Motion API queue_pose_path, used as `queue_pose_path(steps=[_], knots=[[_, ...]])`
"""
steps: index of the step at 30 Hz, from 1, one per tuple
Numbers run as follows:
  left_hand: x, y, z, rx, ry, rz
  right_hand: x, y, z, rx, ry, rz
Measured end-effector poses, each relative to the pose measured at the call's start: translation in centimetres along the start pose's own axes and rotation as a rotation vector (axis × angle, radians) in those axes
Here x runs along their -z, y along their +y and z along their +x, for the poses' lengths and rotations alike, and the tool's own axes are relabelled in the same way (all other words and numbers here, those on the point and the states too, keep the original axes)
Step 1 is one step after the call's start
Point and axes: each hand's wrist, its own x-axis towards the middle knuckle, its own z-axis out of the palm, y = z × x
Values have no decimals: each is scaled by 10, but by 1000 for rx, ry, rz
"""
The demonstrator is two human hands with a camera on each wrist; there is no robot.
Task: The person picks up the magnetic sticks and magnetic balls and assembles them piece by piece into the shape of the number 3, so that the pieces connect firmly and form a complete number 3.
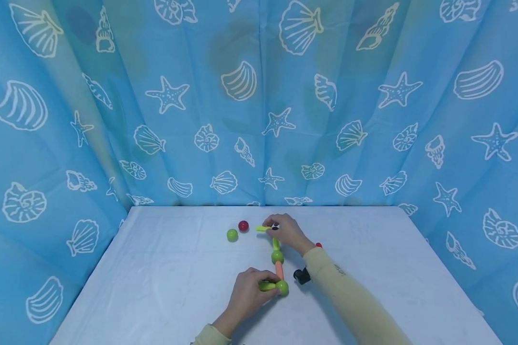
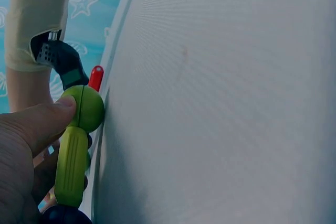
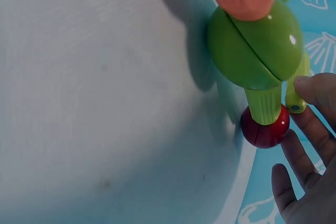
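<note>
A toy chain of balls and rods lies on the table. At its near end my left hand (image 1: pixel 248 292) grips a green ball (image 1: pixel 282 287) and the yellow-green rod (image 2: pixel 71 166) joined to it, the thumb on the ball. A dark ball (image 2: pixel 65 216) sits at that rod's other end. An orange rod (image 1: pixel 279 270) leads to a middle green ball (image 3: pixel 257 45), then another yellow-green rod (image 3: pixel 264 106) and a red ball (image 3: pixel 265 129). Beside this red ball my right hand (image 1: pixel 287 232) pinches a loose-looking yellow-green rod (image 1: pixel 263 228); whether they touch, I cannot tell.
A loose green ball (image 1: pixel 232 235) and a loose red ball (image 1: pixel 243 226) lie left of the right hand. A red piece (image 1: pixel 319 245) shows partly behind the right forearm. A black camera (image 1: pixel 302 276) hangs at the right wrist. Blue shell-patterned curtain (image 1: pixel 207 139) surrounds the white table (image 1: pixel 164 278).
</note>
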Motion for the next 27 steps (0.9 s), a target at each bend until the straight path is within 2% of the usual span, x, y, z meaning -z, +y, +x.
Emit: queue_pose_path(steps=[27], knots=[[-2, -3, 0, -1, 7, -1, -13, 2, 7, -22, -42, -17]])
